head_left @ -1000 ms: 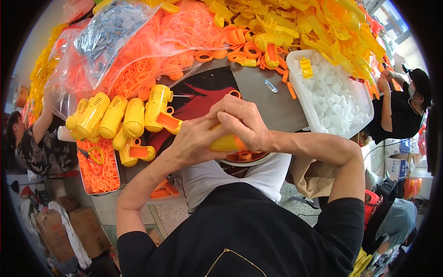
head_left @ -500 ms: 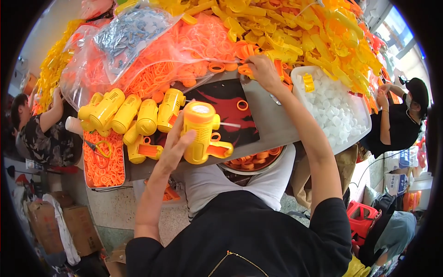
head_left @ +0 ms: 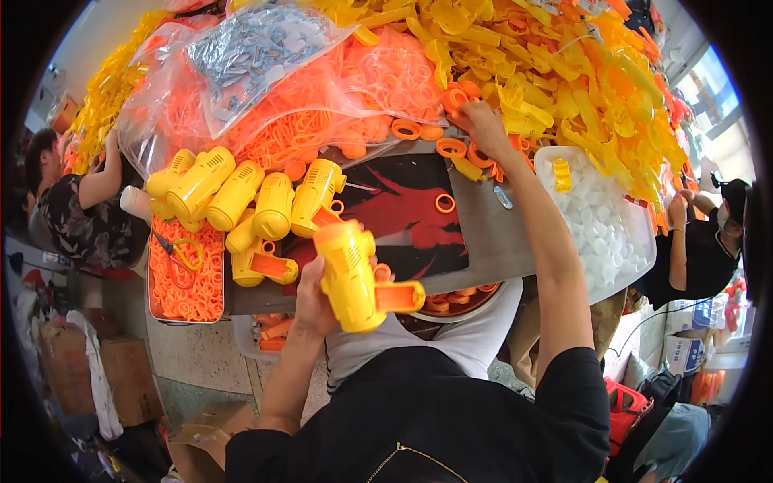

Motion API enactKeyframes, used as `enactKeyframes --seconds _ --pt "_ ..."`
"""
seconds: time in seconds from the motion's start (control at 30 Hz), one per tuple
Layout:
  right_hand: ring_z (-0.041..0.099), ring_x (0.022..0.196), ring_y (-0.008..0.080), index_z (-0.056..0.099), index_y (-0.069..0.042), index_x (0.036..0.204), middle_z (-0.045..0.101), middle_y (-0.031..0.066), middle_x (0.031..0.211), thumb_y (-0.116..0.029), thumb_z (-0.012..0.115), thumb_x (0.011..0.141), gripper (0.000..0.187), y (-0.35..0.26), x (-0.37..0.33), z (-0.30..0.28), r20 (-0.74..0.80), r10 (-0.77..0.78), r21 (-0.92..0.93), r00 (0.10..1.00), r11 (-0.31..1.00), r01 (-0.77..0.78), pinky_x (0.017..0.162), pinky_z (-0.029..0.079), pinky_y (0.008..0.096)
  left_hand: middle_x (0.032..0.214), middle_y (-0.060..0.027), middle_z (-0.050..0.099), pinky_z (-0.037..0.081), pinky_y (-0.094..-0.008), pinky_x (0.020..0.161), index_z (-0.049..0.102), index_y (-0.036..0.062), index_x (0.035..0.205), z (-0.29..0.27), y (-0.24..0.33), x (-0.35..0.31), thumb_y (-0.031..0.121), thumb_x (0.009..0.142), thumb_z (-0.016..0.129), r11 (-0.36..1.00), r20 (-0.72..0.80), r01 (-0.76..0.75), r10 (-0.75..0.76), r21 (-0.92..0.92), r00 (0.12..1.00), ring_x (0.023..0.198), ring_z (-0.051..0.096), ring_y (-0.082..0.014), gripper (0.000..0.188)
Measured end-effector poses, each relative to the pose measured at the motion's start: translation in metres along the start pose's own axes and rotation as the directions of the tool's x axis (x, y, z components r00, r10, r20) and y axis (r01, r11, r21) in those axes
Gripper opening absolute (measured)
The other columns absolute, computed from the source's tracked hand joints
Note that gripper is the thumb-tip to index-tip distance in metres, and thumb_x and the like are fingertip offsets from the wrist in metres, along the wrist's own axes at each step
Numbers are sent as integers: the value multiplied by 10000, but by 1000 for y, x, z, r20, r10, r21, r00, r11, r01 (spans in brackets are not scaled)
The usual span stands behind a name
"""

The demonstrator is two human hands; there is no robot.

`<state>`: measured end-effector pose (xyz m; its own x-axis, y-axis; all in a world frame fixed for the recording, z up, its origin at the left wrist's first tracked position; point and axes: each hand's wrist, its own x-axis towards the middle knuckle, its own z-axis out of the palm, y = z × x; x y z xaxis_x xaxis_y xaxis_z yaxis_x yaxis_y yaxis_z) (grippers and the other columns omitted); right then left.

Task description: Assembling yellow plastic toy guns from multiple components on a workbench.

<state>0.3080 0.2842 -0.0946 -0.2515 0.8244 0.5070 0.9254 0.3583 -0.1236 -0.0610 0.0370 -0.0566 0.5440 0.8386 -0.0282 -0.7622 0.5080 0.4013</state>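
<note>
My left hand (head_left: 312, 299) is wrapped around a yellow toy housing (head_left: 348, 282) with an orange top and an open orange-lined handle, tilted above my lap. Its fingers are partly hidden behind the housing. At the far side of the table, the bent fingers of my right hand (head_left: 483, 129) close on an orange ring (head_left: 455, 99) at the edge of the heap; the exact grip is partly hidden. More orange rings (head_left: 451, 148) lie just below that hand. Left of the held housing, several similar yellow housings (head_left: 229, 196) are piled on the table.
A tray of small orange rings (head_left: 189, 282) with scissors (head_left: 187, 253) stands at the left. A white bin (head_left: 644, 262) holds translucent caps at the right. Behind lie bagged orange rings (head_left: 298, 113) and yellow parts (head_left: 523, 64). A bowl (head_left: 459, 310) sits above my lap; co-workers flank the table.
My left hand has brought the housing nearer to me and tipped its orange top away from view. My right hand has moved from the loose rings to the ring stack; the view has shifted slightly.
</note>
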Motion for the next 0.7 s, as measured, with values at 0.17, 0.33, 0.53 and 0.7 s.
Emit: enactKeyframes --seconds 0.17,0.33,0.53,0.7 --pt "554 843 107 608 -69 1160 635 26 982 -218 563 1043 195 -38 4 -24 -22 367 735 930 636 -234 743 456 268 1228 -177 634 510 -423 1011 454 8 1421 3 2 35 534 991 547 970 -8 -46 50 237 999 1155 632 -280 685" --pt "569 842 61 642 7 1170 647 -8 967 -152 607 1016 224 -165 -63 -103 131 373 937 919 257 -238 759 467 208 1224 -122 608 536 -406 963 380 91 1442 30 -7 80 365 1038 567 863 -138 -214 307 457 942 1118 646 -241 523" --pt "629 918 189 715 -5 1144 642 95 1095 1 721 877 268 -245 -122 -102 -264 403 704 876 702 -110 808 524 300 1206 -58 521 445 -298 957 335 90 1404 31 -39 110 363 1077 503 624 -93 -395 602 674 793 1100 508 -123 458" --pt "594 931 242 725 -20 1130 642 99 1064 18 740 829 304 -248 -125 -90 -343 404 633 848 766 -109 830 511 338 1164 -60 522 476 -296 911 320 89 1345 25 -50 109 281 1036 606 574 -8 -506 667 644 745 1053 535 -123 463"
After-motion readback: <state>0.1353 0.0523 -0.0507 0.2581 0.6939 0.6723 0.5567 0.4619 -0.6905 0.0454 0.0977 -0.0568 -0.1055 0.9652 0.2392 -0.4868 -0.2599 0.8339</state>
